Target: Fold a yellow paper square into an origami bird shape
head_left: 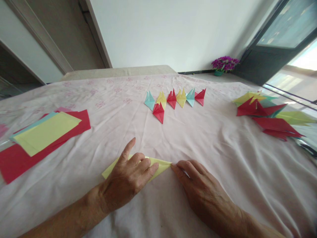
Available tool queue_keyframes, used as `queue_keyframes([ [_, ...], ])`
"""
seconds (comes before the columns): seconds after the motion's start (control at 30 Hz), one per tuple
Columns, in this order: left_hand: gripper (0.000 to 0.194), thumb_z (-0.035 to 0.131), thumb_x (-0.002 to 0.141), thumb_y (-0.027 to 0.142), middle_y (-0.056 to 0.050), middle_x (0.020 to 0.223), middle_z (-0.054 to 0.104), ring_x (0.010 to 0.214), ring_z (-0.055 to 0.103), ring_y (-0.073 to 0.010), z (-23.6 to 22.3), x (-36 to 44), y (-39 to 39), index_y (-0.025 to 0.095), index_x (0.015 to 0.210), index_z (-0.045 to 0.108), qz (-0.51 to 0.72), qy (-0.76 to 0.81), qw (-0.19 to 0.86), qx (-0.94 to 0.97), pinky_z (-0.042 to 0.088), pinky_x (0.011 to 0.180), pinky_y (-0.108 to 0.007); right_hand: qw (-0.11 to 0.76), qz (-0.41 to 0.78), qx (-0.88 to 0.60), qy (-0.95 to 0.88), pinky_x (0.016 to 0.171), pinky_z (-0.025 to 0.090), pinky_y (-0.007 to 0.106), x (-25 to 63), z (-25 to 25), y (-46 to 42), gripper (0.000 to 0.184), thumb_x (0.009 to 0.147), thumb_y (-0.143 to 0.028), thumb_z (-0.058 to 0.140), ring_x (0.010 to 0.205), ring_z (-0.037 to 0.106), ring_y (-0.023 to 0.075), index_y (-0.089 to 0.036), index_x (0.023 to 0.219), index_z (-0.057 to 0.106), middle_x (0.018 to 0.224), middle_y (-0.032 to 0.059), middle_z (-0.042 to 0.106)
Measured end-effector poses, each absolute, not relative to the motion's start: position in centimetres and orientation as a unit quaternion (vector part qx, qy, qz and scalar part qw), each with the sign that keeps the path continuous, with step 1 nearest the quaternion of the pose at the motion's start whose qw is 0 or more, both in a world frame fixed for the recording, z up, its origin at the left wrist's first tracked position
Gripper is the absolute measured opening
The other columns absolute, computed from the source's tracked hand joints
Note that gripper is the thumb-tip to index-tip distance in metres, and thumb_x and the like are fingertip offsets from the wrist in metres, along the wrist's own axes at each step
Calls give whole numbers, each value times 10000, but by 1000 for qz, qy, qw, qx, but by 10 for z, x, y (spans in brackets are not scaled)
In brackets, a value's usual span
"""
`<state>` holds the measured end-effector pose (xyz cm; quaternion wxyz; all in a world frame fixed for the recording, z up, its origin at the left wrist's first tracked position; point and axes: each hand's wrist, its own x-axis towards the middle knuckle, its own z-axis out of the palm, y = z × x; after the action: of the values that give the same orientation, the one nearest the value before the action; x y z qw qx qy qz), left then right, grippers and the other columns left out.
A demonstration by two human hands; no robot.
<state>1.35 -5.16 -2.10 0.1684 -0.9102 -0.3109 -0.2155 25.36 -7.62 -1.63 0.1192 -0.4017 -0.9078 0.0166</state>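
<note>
A folded yellow paper (162, 164) lies on the pale cloth near the front middle. My left hand (128, 177) lies flat on top of it, fingers stretched out and thumb raised, covering most of the sheet. My right hand (198, 185) rests just to the right, its fingertips pressed together at the paper's pointed right tip.
A stack of flat red, yellow and blue sheets (42, 134) lies at the left. Several small folded paper figures (173, 99) stand in a row at the middle back. A pile of folded red and yellow pieces (269, 115) sits at the right. The cloth-covered table (223, 148) ends near a glass door.
</note>
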Motion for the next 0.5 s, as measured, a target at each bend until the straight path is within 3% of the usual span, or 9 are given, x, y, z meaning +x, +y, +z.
queue_keyframes([
  [0.5,215,527,899,120,17,788,635,803,566,-162,-21,14,-53,187,1026,686,-218,-314,158,-910,194,1137,-632,155,38,-406,-900,759,558,359,254,-14,-74,308,894,-21,362,834,557,215,-137,1022,617,961,111,623],
])
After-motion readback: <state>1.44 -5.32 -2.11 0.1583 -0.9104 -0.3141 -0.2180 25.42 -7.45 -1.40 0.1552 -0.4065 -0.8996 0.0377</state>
